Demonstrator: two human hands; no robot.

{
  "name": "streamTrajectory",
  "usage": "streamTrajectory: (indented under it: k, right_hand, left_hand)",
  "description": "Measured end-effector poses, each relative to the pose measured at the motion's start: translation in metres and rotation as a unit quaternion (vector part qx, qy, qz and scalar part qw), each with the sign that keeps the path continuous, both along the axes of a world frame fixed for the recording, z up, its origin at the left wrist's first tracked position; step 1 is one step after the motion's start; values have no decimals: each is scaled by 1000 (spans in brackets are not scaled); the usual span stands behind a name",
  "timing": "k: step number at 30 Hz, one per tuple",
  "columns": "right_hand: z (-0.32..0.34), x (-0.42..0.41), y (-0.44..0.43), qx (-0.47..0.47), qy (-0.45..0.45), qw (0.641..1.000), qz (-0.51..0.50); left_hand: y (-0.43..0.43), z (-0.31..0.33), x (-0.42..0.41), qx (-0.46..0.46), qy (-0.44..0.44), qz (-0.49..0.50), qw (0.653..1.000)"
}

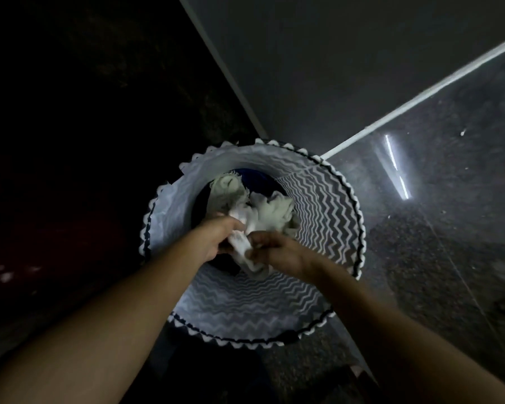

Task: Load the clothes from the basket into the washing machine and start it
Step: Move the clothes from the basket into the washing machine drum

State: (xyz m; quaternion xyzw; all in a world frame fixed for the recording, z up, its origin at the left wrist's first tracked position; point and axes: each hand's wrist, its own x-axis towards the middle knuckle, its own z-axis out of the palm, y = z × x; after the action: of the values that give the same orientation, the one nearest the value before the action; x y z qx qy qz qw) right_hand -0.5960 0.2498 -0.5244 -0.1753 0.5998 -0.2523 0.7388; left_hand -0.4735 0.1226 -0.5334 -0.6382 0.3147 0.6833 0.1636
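A round laundry basket (327,217) with grey-and-white zigzag walls and a scalloped rim stands on the floor below me. Inside lie a bunched white cloth (263,214) and a dark blue garment (254,177) under it. Both arms reach down into the basket. My left hand (216,239) grips the near end of the white cloth. My right hand (277,252) grips the same cloth right beside it. The washing machine is not in view.
A grey wall (333,68) with a white skirting strip (420,96) runs behind the basket. Dark speckled floor (449,243) with a bright light reflection lies to the right. The left side is very dark and unreadable.
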Motion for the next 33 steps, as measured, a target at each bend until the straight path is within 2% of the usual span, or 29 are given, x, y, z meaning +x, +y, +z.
streamTrajectory:
  k: [4,6,9,12,18,20,24,27,30,33]
  right_hand:
    - [45,2,13,-44,69,996,-39]
    - [77,-3,17,-71,161,984,-34]
    - [130,-12,24,-81,329,941,-3]
    - [200,-15,30,-118,382,916,-25]
    - [327,-7,31,-233,472,847,78]
    - [367,-6,29,-244,507,825,65]
    - [447,-23,26,-291,532,795,41]
    - [511,-36,26,-328,504,798,-41]
    - [569,-40,25,-372,463,795,-125]
    - [617,-26,19,-407,409,800,-164]
  left_hand:
    - [6,49,5,-53,44,24,997]
    - [6,79,7,-80,73,27,994]
    - [3,140,7,-99,100,50,989]
    - [5,229,6,-116,135,60,982]
    - [19,400,16,-171,269,-17,948]
    - [26,453,19,-202,308,-42,929]
    - [22,526,34,-294,315,-57,901]
    - [17,563,47,-340,296,-53,891]
    - [18,587,53,-381,307,-136,862]
    - [37,606,43,-406,329,-203,828]
